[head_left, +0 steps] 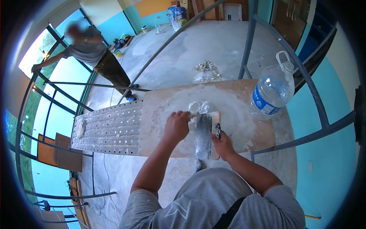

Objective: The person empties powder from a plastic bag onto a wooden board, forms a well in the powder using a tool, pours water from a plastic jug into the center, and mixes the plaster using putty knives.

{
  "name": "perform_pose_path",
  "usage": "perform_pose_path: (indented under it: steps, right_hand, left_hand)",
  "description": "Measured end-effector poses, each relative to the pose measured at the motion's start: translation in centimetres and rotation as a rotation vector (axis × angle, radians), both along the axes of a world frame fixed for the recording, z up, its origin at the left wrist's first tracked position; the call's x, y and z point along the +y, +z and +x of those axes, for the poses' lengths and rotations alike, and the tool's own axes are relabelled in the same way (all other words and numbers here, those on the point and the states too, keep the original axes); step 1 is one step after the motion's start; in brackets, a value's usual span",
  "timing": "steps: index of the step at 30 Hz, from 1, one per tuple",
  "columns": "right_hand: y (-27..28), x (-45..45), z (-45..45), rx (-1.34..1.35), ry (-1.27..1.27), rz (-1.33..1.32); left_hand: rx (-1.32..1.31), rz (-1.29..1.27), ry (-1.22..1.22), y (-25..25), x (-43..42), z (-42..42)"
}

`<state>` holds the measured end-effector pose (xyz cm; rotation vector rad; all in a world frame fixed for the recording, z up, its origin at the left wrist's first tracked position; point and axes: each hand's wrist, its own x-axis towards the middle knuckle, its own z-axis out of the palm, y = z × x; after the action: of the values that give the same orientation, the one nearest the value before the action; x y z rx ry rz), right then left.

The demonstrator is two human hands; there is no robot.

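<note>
My right hand [223,146] grips the handle of a wide plastering trowel [203,139]. Its long metal blade is smeared with white and grey plaster, and a pale strip runs along its right side. My left hand [177,125] is closed just left of the blade's far end, its fingertips close to the plaster. What it pinches, if anything, is too small to name. Beyond the trowel, a mound of wet white plaster [198,107] lies on a stained board [167,100], amid a dried whitish smear.
A big water bottle [272,91] with a blue label stands at the board's right end. A perforated metal plank [108,128] extends left. Scaffold rails [322,110] surround the platform. Rubble [207,70] lies on the floor below. At left, another person [93,51] holds the frame.
</note>
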<state>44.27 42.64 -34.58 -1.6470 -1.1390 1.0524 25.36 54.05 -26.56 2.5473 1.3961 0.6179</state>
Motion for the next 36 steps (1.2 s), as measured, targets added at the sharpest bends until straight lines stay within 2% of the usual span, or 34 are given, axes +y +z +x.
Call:
perform_pose_path:
  steps: [3,6,7,9,12,13,14,16,18,21,22,23,26,29,32,35,36]
  right_hand:
    - [0.0,-0.7,2.4,-0.010,-0.047,-0.101]
    - [-0.6,-0.8,4.1,0.134,-0.173,-0.083]
    - [-0.6,-1.0,4.6,0.176,-0.211,-0.047]
    - [0.0,-1.5,5.6,0.212,-0.233,-0.138]
    - [-1.9,-1.9,7.6,0.213,-0.265,-0.162]
    - [-2.7,-2.1,7.9,0.206,-0.275,-0.154]
    - [-3.2,-2.3,8.0,0.268,-0.304,-0.113]
    - [-3.8,-2.4,8.2,0.391,-0.360,-0.030]
    - [-3.5,-2.8,8.6,0.437,-0.375,-0.059]
    - [-4.2,-3.3,9.0,0.458,-0.397,-0.056]
    - [-3.9,-3.3,9.2,0.434,-0.395,-0.064]
    - [-3.8,-3.3,9.2,0.408,-0.390,-0.073]
    - [-3.8,-2.9,9.1,0.408,-0.361,-0.081]
    - [-3.6,-2.1,8.5,0.405,-0.343,-0.017]
    - [-2.1,-1.8,8.3,0.382,-0.382,0.023]
    - [-1.6,-3.0,9.0,0.330,-0.404,-0.045]
    - [-2.3,-3.3,9.4,0.321,-0.424,-0.032]
  left_hand:
    - [0.081,-0.065,-0.042,1.4,2.5,1.5]
    - [0.087,-0.109,-0.065,2.2,2.6,2.2]
    - [0.059,-0.098,-0.058,2.5,2.7,2.2]
    - [0.006,-0.091,-0.040,2.5,2.1,1.1]
    - [-0.188,-0.055,0.198,2.3,1.1,-0.1]
    - [-0.171,-0.190,0.352,3.0,1.0,-0.8]
    - [-0.277,-0.284,0.440,2.6,1.2,-1.9]
    - [-0.495,-0.468,0.614,-0.2,1.2,-5.3]
    - [-0.926,-0.789,0.581,-6.4,0.6,-10.7]
    - [-1.101,-0.942,0.738,-13.2,-2.7,-13.6]
    - [-1.150,-0.961,0.758,-12.5,-3.5,-11.8]
    - [-1.115,-0.958,0.850,-11.6,-4.1,-9.9]
    - [-0.957,-0.952,0.719,-11.7,-1.8,-5.1]
    - [-0.903,-0.819,0.587,-11.0,0.5,-4.2]
    - [-0.981,-0.800,0.641,-12.9,3.5,-8.8]
    - [-0.596,-0.902,0.765,-12.6,8.7,-11.1]
    - [-0.531,-0.901,0.706,-12.6,10.9,-11.1]
